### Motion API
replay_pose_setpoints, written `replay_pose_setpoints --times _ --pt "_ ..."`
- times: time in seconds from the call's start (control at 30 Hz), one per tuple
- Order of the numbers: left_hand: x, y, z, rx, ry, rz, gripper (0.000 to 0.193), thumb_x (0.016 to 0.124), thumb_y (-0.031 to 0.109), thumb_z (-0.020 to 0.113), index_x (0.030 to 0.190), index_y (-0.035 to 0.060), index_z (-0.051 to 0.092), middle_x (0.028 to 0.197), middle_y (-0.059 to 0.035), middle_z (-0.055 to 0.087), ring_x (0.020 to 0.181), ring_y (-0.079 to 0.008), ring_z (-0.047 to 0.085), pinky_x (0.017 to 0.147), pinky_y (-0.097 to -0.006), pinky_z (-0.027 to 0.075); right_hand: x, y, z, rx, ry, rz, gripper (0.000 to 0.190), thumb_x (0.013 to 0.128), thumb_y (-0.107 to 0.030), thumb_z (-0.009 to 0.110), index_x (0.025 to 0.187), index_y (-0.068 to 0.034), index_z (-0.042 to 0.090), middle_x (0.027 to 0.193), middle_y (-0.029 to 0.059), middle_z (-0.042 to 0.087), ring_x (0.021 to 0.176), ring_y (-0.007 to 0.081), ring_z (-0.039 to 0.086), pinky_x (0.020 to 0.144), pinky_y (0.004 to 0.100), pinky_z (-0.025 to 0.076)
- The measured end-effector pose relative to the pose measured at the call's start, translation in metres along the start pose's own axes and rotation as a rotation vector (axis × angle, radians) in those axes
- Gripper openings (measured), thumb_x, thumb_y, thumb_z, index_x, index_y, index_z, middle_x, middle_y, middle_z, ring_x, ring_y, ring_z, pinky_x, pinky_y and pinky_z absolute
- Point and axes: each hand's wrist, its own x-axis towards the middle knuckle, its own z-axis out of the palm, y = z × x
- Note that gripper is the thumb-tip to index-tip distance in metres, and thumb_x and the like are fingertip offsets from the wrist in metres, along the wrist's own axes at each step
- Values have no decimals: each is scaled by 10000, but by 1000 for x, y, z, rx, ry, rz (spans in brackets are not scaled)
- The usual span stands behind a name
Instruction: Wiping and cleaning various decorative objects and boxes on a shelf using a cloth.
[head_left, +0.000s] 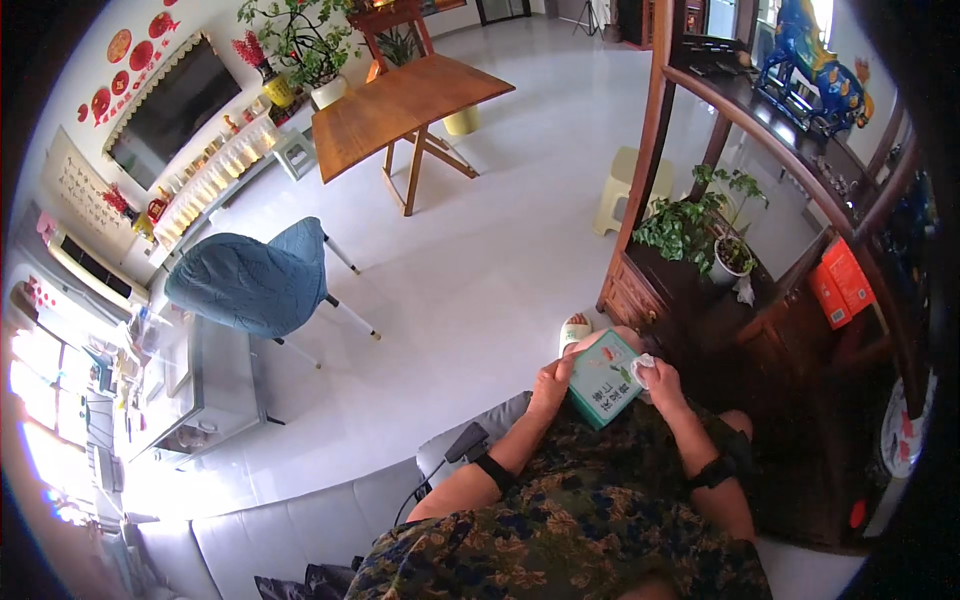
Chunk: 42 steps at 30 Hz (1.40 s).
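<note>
A green and white cardboard box (606, 379), printed with pictures and large characters, lies tilted over my lap. My left hand (551, 386) grips its left edge, with the thumb near the top face. At the box's right side my right hand (663, 384) pinches a crumpled white tissue or cloth (643, 370), which touches or nearly touches the box's edge. The undersides of the box and most of my fingertips are hidden. Dark straps go round both forearms.
Close on my right stands a dark wooden shelf cabinet (637, 296) with a potted plant (731, 259) and an orange-red box (841, 283). A grey sofa (300, 510) is beside me. Further off are a blue-covered chair (247, 285) and a wooden folding table (409, 105).
</note>
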Motion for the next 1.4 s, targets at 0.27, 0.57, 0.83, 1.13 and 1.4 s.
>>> replay_pose_setpoints --times 0.27,0.57,0.83,1.13,1.4 --pt "2 37 -1 -5 -327 73 329 875 267 407 1041 64 604 842 -79 628 773 -149 549 722 -311 446 -14 17 -16 333 -145 265 291 794 -197 455 901 38 587 777 128 608 739 215 583 670 342 441" --pt "15 74 30 212 -799 352 436 864 373 427 1038 -3 560 956 -127 587 902 -190 533 802 -310 414 -35 10 -44 248 -536 244 361 879 -297 439 1024 19 537 894 45 581 804 95 524 715 246 431" --pt "8 65 20 -204 -873 61 586 863 497 364 1093 -27 486 1045 -137 539 960 -209 498 836 -325 384 -66 -5 -53 400 -367 71 347 814 -245 485 1020 31 528 889 80 594 772 177 577 676 306 470" --pt "-34 71 35 -624 -339 -70 756 775 368 602 1302 -5 210 1225 -173 382 1116 -235 408 914 -387 359 -81 -12 -19 667 137 88 280 801 -183 463 1016 -12 516 891 61 569 798 147 553 714 292 454" --pt "-14 51 29 -148 -209 -78 573 725 330 663 1113 -27 439 923 -150 573 836 -202 552 724 -319 456 -80 -46 -13 287 106 -14 358 797 -190 468 1089 16 470 908 176 569 830 253 559 755 348 425"
